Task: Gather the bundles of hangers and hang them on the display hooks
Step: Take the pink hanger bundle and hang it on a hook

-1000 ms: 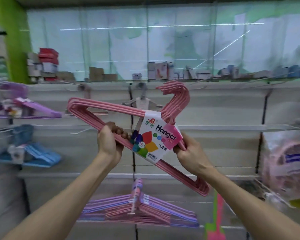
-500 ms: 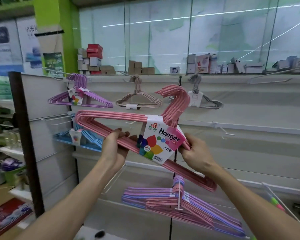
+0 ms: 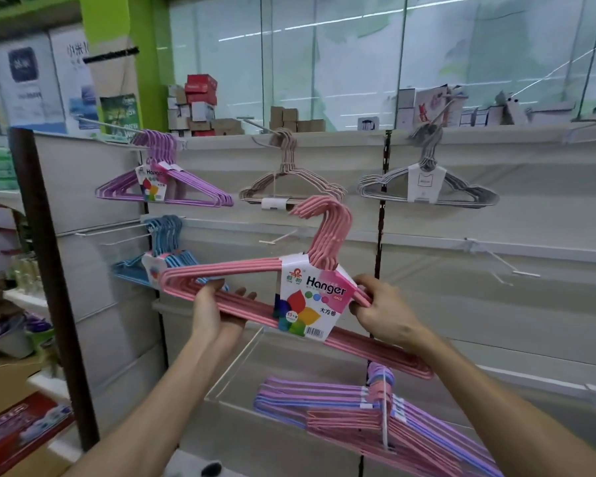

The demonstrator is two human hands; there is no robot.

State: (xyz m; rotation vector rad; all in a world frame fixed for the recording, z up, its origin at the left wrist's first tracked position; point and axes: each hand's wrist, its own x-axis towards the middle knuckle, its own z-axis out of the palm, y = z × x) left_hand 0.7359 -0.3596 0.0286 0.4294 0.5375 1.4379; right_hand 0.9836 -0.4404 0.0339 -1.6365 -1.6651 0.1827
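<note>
A bundle of pink hangers (image 3: pixel 241 268) with a white "Hanger" label is held up in front of the display wall, tilted down to the right. My left hand (image 3: pixel 214 309) grips its lower bar near the left corner. My right hand (image 3: pixel 381 309) pinches the bundle's right shoulder just beside the label. An empty white display hook (image 3: pixel 277 238) sticks out of the wall just left of the bundle's hook tops. Another empty display hook (image 3: pixel 499 261) projects at the right.
Purple hangers (image 3: pixel 186 194), beige hangers (image 3: pixel 289 187) and grey hangers (image 3: pixel 427 187) hang on the top row, blue hangers (image 3: pixel 135 270) on the second. A mixed pink and purple bundle (image 3: pixel 358 413) hangs low. A dark post (image 3: pixel 49 270) edges the wall at left.
The view has swung left and drawn closer to the wall, bringing the top row of hung bundles into sight. The pink bundle has levelled a little while both hands keep their hold.
</note>
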